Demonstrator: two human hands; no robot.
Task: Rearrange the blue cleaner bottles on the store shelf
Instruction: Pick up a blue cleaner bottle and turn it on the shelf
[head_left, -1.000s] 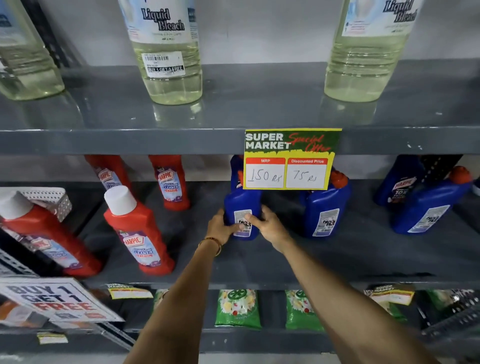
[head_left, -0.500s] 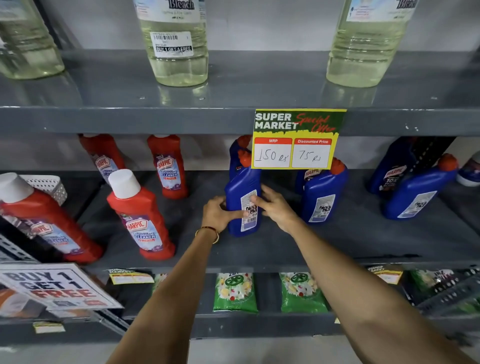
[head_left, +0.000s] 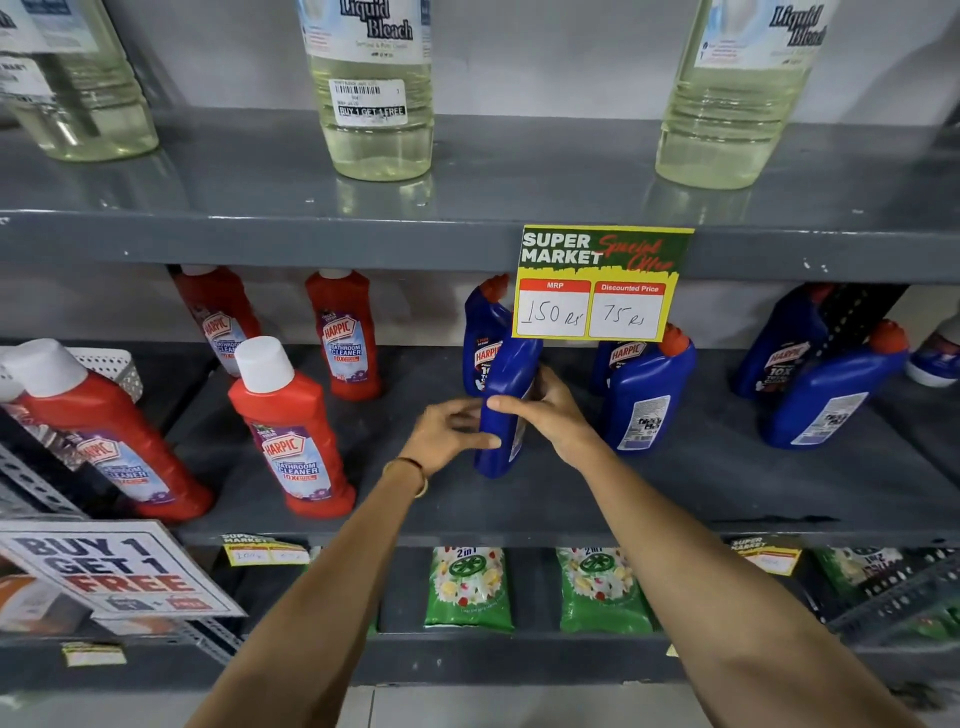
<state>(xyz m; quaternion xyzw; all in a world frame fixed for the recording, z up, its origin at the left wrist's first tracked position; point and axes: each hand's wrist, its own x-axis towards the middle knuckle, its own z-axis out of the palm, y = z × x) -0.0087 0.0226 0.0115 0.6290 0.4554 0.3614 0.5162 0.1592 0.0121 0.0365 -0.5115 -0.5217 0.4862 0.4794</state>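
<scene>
A blue cleaner bottle (head_left: 506, 410) stands on the grey middle shelf (head_left: 675, 488), turned so its narrow edge faces me, its top hidden behind the price card. My left hand (head_left: 447, 434) presses its left side and my right hand (head_left: 550, 410) wraps its right side. A second blue bottle (head_left: 480, 338) stands right behind it. Another blue bottle (head_left: 647, 395) stands to the right with its back label showing. Two more blue bottles (head_left: 831, 395) stand tilted at the far right.
Red bathroom cleaner bottles (head_left: 291, 431) fill the left half of the shelf. A yellow price card (head_left: 597, 286) hangs from the upper shelf edge. Clear bleach bottles (head_left: 374, 93) stand above. Green pouches (head_left: 467, 587) lie on the lower shelf. A "Buy 1 Get 1 Free" sign (head_left: 114, 566) sits lower left.
Both hands have turned the held blue bottle, so its back label has swung from facing me toward the right. The view has shifted closer.
</scene>
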